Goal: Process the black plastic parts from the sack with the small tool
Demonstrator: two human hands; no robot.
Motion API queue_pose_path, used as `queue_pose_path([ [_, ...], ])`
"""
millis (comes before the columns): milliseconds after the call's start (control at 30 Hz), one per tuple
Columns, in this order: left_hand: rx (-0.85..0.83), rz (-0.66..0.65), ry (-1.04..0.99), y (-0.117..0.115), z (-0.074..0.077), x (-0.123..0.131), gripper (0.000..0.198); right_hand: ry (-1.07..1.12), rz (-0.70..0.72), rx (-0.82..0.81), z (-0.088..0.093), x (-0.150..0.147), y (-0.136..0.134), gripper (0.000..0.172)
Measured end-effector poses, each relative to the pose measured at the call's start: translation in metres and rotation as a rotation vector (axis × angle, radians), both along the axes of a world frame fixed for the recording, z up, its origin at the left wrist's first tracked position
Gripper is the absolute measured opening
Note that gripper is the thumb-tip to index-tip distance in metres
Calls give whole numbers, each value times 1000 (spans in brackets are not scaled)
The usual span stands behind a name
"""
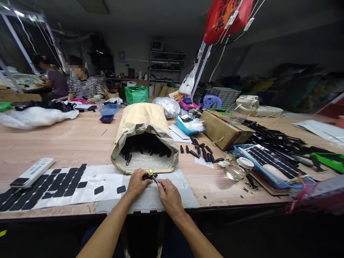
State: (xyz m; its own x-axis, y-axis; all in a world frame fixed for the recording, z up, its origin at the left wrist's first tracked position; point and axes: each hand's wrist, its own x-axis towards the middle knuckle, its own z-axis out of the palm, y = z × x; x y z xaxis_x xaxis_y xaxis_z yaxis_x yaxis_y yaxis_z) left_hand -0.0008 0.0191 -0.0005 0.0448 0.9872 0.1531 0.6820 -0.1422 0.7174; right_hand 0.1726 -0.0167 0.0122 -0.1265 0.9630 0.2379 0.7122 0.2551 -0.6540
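Observation:
My left hand point(138, 183) is closed around a small black part point(146, 176), its fingers pinching it low over a grey mat point(139, 204). My right hand point(171, 198) grips a metal-shafted tool point(155, 178) with a round yellow-green head, which is against or just above the black part; contact cannot be made out. Just beyond both hands lies an open paper sack point(145, 114), its mouth facing me, with several black cylindrical pieces point(129, 159) inside. Left of my left hand is a white sheet of black rounded stickers point(72, 182).
Loose black cylinders point(205, 154) lie right of the sack. A cardboard box point(223, 129), a clear jar point(238, 169) and a blue tray point(268, 168) stand further right. A white boxy device point(32, 173) rests at left. Two people sit across the room at left.

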Motion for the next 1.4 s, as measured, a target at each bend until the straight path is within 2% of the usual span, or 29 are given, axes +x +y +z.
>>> queue_pose_path([
  [167,-14,7,-21,-1,1,0,9,-148,-158,75,8,14,38,28],
  [267,-11,-8,-7,-1,0,0,8,-336,-220,60,2,20,64,26],
  [367,-1,-31,15,-2,0,-1,9,-447,-215,47,-10,20,76,23],
  [567,-1,-58,-12,-3,0,-4,15,-529,-231,149,-24,13,75,24],
  [767,0,-41,-61,-1,-2,-6,12,-570,-245,126,-17,10,72,22],
  [900,-15,0,-141,-8,9,-5,14,-576,-252,123,-16,8,73,22],
  [967,-45,-26,-220,-26,17,-2,18,-575,-251,130,-17,8,74,21],
  [1067,-128,-217,-390,-73,21,9,22,-564,-258,143,-20,8,75,19],
  [1133,-288,-335,-585,-108,16,18,28,-555,-264,150,-21,8,75,18],
  [1167,-394,-346,-714,-123,13,23,33,-553,-263,152,-21,8,75,18],
  [1200,-492,-315,-855,-134,12,28,38,-555,-261,152,-21,8,75,18],
  [1267,-584,-151,-1135,-144,17,35,44,-565,-254,147,-21,8,75,18],
  [1333,-532,30,-1353,-136,31,36,44,-573,-257,138,-20,8,74,18],
  [1400,-477,130,-1505,-119,48,31,42,-574,-261,131,-21,8,74,18],
])
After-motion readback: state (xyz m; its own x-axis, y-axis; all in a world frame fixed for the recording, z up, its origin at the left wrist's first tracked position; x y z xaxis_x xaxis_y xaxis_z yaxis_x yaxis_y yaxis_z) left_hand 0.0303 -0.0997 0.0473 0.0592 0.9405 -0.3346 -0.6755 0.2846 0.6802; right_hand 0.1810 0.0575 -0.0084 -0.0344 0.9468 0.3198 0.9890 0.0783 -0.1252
